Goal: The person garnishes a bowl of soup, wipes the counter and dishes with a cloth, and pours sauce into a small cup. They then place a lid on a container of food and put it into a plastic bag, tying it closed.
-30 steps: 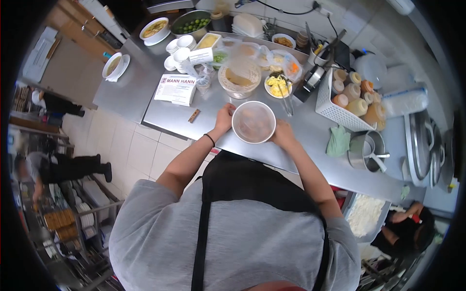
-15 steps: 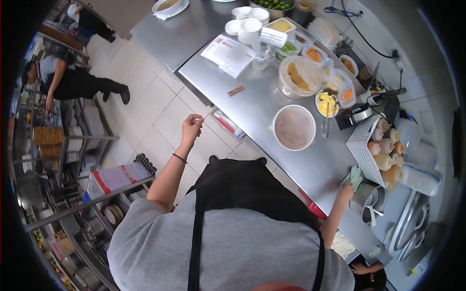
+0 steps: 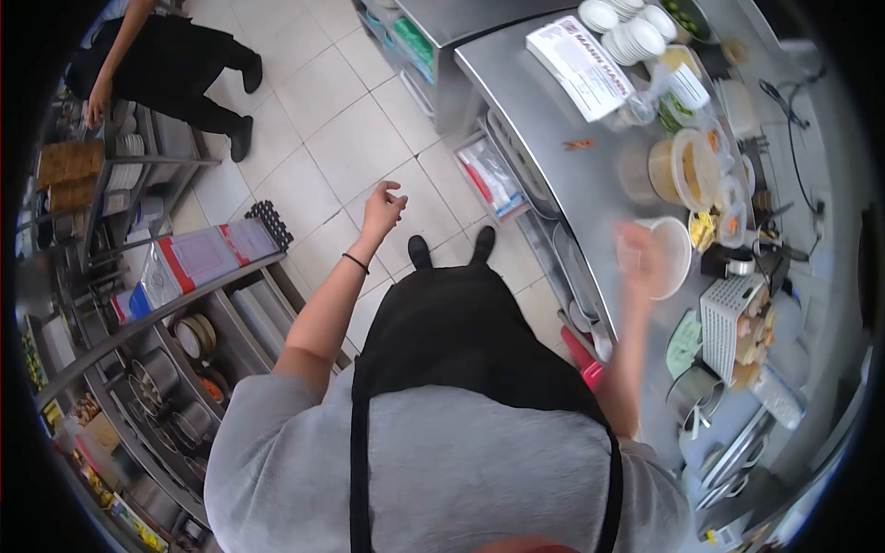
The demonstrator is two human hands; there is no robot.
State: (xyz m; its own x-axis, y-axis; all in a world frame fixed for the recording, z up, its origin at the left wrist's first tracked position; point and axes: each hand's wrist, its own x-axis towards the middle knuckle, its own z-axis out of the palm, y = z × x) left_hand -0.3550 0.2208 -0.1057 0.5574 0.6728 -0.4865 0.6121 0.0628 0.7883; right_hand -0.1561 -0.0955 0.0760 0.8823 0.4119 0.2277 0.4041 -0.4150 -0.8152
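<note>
My left hand (image 3: pixel 383 212) hangs over the tiled floor, fingers loosely curled with gaps between them, holding nothing. A dark band circles that wrist. Smeared by motion, my right hand (image 3: pixel 643 258) overlaps the near side of a round white tub (image 3: pixel 679 263) on the steel counter; its fingers do not show clearly. Behind the tub stands a lidded clear container (image 3: pixel 693 170), with a small dish of yellow strips (image 3: pixel 702 230) close by. A green cloth (image 3: pixel 684 343) lies crumpled on the counter, apart from my hand, beside a white basket of bottles (image 3: pixel 728 323).
A metal pot (image 3: pixel 694 392) stands below the cloth. Printed sheets (image 3: pixel 579 66), a clothespin (image 3: pixel 579 145) and stacked white cups (image 3: pixel 634 41) lie further along the counter. At upper left, another person (image 3: pixel 161 69) stands by shelving; a rack with pans (image 3: pixel 152 378) is at my left.
My right hand has let go of the green cloth and moved up the counter to the white tub. The view has turned, and the other person appears nearer. My left hand's fingers have loosened.
</note>
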